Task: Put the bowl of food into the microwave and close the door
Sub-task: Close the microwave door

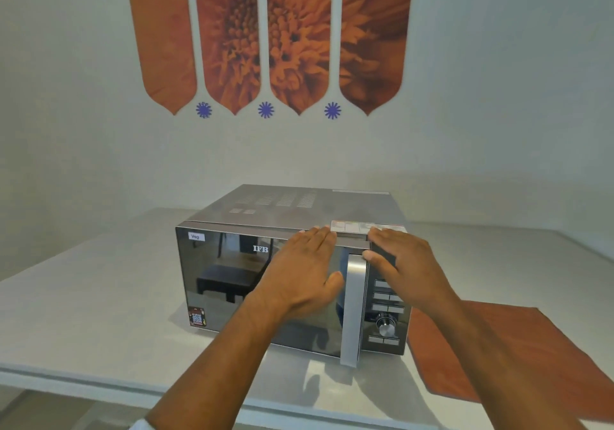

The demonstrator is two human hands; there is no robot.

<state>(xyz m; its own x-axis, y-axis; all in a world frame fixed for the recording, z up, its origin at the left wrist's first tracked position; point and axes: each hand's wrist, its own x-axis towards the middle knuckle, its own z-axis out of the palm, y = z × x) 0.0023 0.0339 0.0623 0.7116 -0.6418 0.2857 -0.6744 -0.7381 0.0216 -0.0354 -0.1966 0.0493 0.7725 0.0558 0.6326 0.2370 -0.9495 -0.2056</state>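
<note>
A silver and black microwave (232, 280) stands on the white table (83, 313), its mirrored door shut. My left hand (302, 273) lies flat against the door glass, fingers together and pointing up, just left of the silver door handle (354, 313). My right hand (405, 263) rests on the top right front corner, over the control panel (387, 316), thumb near the handle's top. Neither hand holds anything. No bowl of food is in view; the dark reflective door hides the inside.
An orange-brown mat (518, 356) lies on the table to the right of the microwave. The table's front edge (99, 379) runs close below. A white wall with orange flower panels (265, 37) stands right behind the microwave.
</note>
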